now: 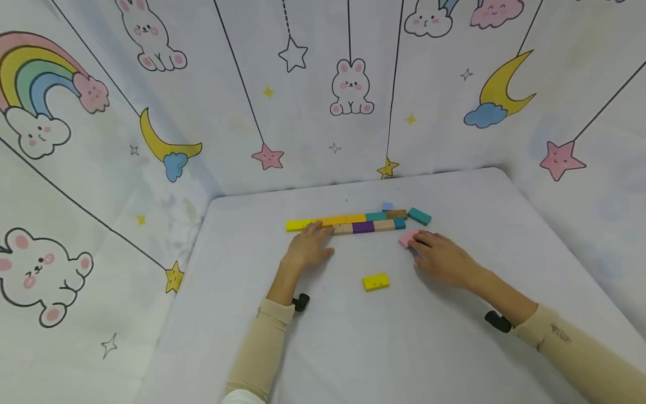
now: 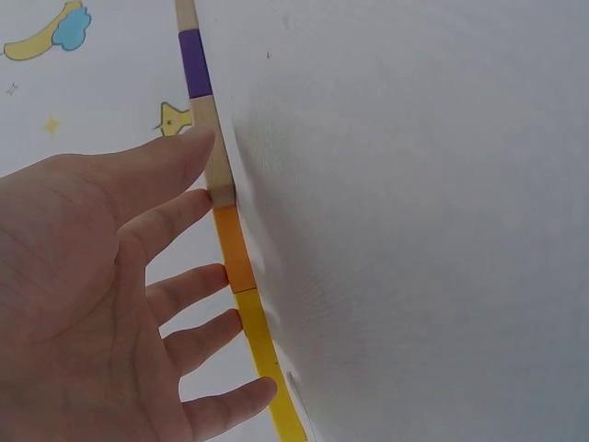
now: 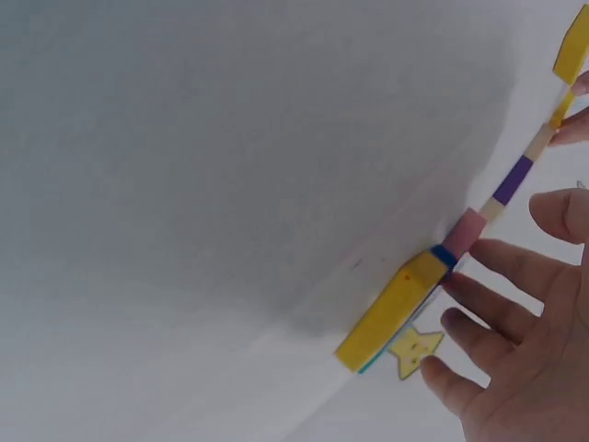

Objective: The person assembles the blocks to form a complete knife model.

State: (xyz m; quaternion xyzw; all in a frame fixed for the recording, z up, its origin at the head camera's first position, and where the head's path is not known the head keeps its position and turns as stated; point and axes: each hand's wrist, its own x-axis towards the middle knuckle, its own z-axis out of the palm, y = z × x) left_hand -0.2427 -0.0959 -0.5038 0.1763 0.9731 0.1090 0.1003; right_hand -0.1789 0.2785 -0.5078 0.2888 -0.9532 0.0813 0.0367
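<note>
My left hand rests at the left part of a row of coloured blocks, fingers spread. In the left wrist view its fingertips touch an orange block and a yellow block, and the thumb tip overlaps a beige block. Beside the row's right end, my right hand has its fingertips at a pink block. In the right wrist view the index fingertip meets the pink block, with a dark blue block by the middle finger; the thumb stands away from both.
A loose yellow block lies between the hands. Behind the front row runs a second one with orange, teal and brown blocks. A teal block lies tilted at its right, and a light blue one behind.
</note>
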